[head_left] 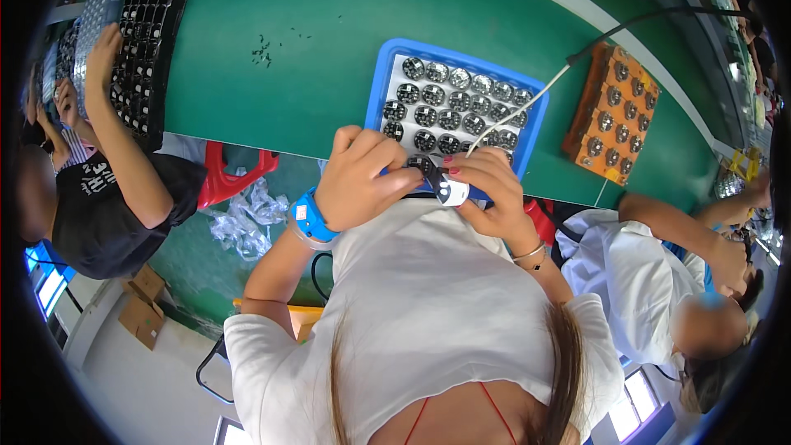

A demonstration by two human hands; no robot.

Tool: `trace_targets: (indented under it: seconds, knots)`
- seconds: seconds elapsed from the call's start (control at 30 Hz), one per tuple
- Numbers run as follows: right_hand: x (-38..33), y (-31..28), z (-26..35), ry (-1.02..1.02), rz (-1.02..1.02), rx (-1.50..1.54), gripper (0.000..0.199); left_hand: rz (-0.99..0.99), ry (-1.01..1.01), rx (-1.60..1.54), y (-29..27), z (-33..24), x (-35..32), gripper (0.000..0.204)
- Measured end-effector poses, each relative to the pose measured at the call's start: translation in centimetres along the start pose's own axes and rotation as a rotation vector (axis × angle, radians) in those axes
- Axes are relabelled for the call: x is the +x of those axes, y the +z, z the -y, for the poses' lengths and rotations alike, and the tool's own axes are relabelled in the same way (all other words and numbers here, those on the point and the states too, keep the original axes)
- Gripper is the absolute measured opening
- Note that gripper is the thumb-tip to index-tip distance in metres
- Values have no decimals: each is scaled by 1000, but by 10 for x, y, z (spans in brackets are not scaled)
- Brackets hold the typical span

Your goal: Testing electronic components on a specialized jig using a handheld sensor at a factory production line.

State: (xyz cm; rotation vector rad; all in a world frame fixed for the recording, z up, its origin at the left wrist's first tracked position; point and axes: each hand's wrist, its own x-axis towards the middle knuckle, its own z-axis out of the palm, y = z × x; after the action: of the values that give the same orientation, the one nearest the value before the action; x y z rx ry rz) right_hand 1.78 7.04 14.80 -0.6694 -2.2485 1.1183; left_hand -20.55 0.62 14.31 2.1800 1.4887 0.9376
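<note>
A blue tray (381, 74) with a white liner lies before me on the green table, holding rows of round, dark, shiny parts (449, 119). At its near edge my left hand (367, 177) is closed, thumb and forefinger pressed together beside a round dark part (418, 162); what they grip is hidden. My right hand (492, 191), also closed, has its fingers around a small black-and-white object (451, 191) whose kind I cannot make out. A thin white cord (517, 115) runs down to the right fingers.
An orange block (593, 107) bearing round metal parts stands at the right. Small dark bits (262, 51) are scattered left of the tray. At far left is a black gridded tray (148, 49) beside a co-worker's arm (124, 132). Another person (634, 280) sits at right.
</note>
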Motion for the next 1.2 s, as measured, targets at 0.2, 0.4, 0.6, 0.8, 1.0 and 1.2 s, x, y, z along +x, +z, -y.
trace_targets:
  seconds: [0.2, 0.4, 0.6, 0.8, 1.0, 1.2]
  knots:
    - [-4, 2, -2, 1, -18, 40, 28, 46, -40, -8, 2, -3, 1, 20]
    - [-45, -11, -15, 193, -388, 300, 35, 146, -83, 92, 23, -8, 7, 14]
    - [-77, -37, -32, 182, -206, 156, 35, 175, 25, 59, 62, -27, 30, 15]
    - [-61, -41, -24, 33, -139, -31, 29, 59, 53, -34, 60, -37, 34, 12]
    - [-64, -41, -22, 86, -153, 18, 29, 72, 25, -55, 60, -42, 34, 11]
    - [-93, -60, -28, 274, -363, 153, 36, 211, 35, 103, 68, -41, 46, 13]
